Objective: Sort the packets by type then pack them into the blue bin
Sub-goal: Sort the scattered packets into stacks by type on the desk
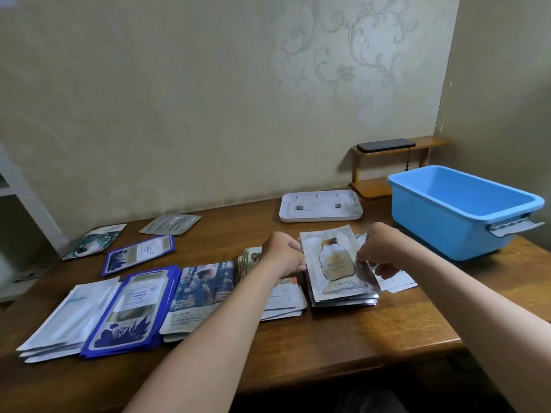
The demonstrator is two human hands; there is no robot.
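A stack of silvery packets with a bottle picture (337, 269) lies on the wooden table. My left hand (283, 254) grips its left edge and my right hand (378, 248) pinches its right edge. Left of it lie sorted piles: white-backed packets (283, 302), packets with a lady in blue (202, 290), blue-bordered packets (131, 311) and white packets (68, 320). The blue bin (465, 210) stands at the right rear with nothing visible inside it.
Single packets lie further back: a blue-bordered one (138, 254), a dark green one (92, 241), a grey one (170, 224). A white lid (320, 207) lies behind the stack. A small wooden shelf (387, 162) with a black device stands against the wall. White papers (396, 280) lie under my right hand.
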